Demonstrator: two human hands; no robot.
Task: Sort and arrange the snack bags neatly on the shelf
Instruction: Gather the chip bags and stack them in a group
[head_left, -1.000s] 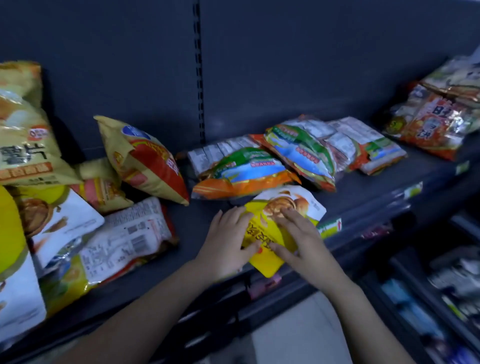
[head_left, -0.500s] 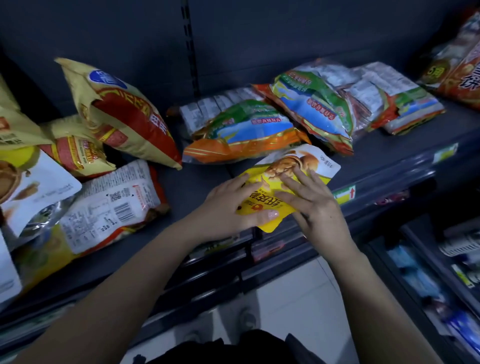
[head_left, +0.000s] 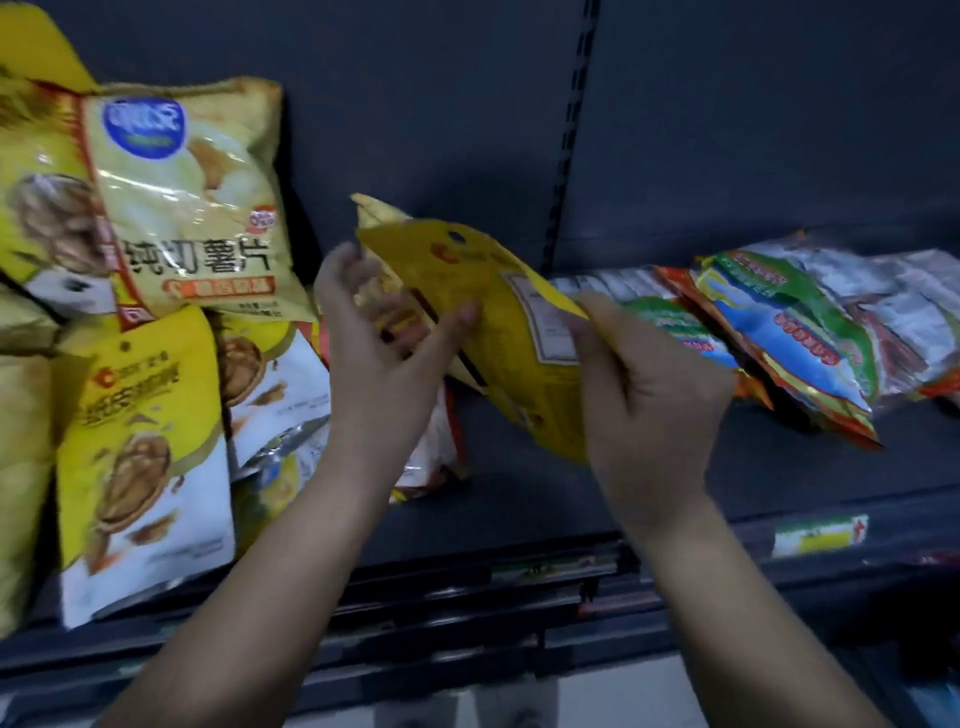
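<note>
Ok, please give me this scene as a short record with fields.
held: yellow bag, off the shelf, tilted
left hand: grips its top end
right hand: grips its right edge
left side: chip bag, walnut bags
right side: green bags, lying overlapped

- The yellow pouch (head_left: 498, 332) is tilted with its label side showing and its hang-hole end toward 11 o'clock. The left hand (head_left: 374, 338) and right hand (head_left: 649, 395) hold it above the dark shelf (head_left: 545, 493).
- The chips bag (head_left: 192, 208) is pale yellow with a blue oval logo and stands upright at 10 o'clock.
- The walnut pouch (head_left: 140, 457) is yellow and white and stands at 8 o'clock (a second one is partly hidden beside it).
- The green-and-blue bags (head_left: 789, 338) lie overlapped at 3 o'clock.
</note>
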